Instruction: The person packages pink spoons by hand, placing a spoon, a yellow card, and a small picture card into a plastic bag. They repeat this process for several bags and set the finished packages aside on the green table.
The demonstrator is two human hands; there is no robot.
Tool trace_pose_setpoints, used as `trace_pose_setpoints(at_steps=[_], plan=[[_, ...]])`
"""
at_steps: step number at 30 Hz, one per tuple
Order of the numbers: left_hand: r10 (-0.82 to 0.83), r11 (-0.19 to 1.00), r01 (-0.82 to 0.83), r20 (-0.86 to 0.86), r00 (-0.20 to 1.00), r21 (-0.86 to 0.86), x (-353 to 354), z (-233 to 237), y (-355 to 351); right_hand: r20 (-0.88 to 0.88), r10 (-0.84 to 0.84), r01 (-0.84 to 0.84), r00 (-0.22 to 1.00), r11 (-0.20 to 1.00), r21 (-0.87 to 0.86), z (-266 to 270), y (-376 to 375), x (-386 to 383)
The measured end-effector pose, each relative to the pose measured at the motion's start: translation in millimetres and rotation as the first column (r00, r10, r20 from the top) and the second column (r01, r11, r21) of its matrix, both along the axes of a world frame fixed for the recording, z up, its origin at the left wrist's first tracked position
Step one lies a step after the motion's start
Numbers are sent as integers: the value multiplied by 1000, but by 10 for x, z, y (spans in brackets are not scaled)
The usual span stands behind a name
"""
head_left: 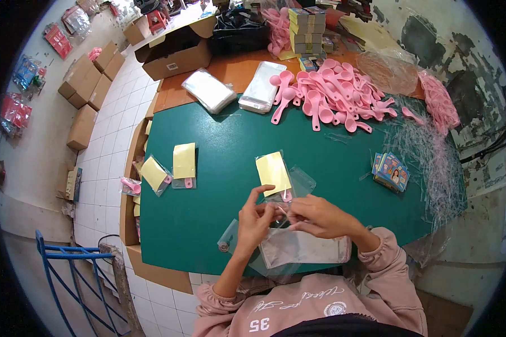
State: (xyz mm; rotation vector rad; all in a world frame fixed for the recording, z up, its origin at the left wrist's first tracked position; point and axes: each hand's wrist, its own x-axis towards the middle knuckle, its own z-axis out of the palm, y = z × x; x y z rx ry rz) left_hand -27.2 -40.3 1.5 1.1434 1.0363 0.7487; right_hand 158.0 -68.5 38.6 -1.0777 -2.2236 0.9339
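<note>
Near the front middle of the green table, my left hand (255, 220) pinches the edge of a clear plastic bag. Just right of it, my right hand (320, 218) is closed on the same bag's edge, the two hands almost touching. Directly beyond the fingers lies the bag with a yellow card (274, 173) and a pink spoon (287, 196), whose handle end shows. A stack of clear bags (303, 249) lies under and in front of my hands. Two more bags with a yellow card (184, 160) and pink handle rest to the left.
A heap of pink spoons (334, 92) covers the back right. Two stacks of clear bags (209, 91) are at the back. Printed cards (391, 171) lie on the right, beside plastic scraps (427, 163). An open cardboard box (177, 59) stands at the far left corner.
</note>
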Motion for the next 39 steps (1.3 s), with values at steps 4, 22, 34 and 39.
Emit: trace_pose_setpoints(at_steps=[4,22,34,39], plan=[[-63,988,79,120,991,-133,-70,-21,37,-163,73,-121,984,945,-303,327,125,682],[-122,980,128,49,991,-150,-109,155,-4,13,-709,707,705,703,-74,956,185,2144],[-127,978,143,108,986,-153,-214,193,-50,-105,-187,197,977,976,90,-234,215,96],[-71,997,71,-1,997,-24,-248,124,-33,-281,-255,205,925,959,-195,-247,200,122]])
